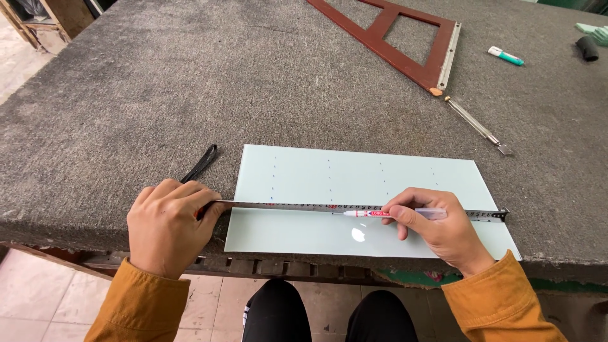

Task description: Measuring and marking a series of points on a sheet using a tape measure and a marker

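Note:
A pale green glass sheet [354, 183] lies flat on the grey felt table [158, 95], near its front edge. A tape measure blade [291, 205] stretches across the sheet from left to right, its hook at the sheet's right edge. My left hand [168, 225] is closed around the tape measure case just left of the sheet; a black wrist strap [201, 162] trails out behind it. My right hand [437, 225] holds a white marker pen [373, 213], tip pointing left and touching the glass just below the blade. Small blue dots mark the glass in columns.
A brown wooden triangular frame with a metal edge [405, 44] lies at the back right. A slim metal glass cutter [478, 123] lies below it. A green and white marker [505, 56] and a black cylinder [587, 48] sit at far right. My knees show below the table.

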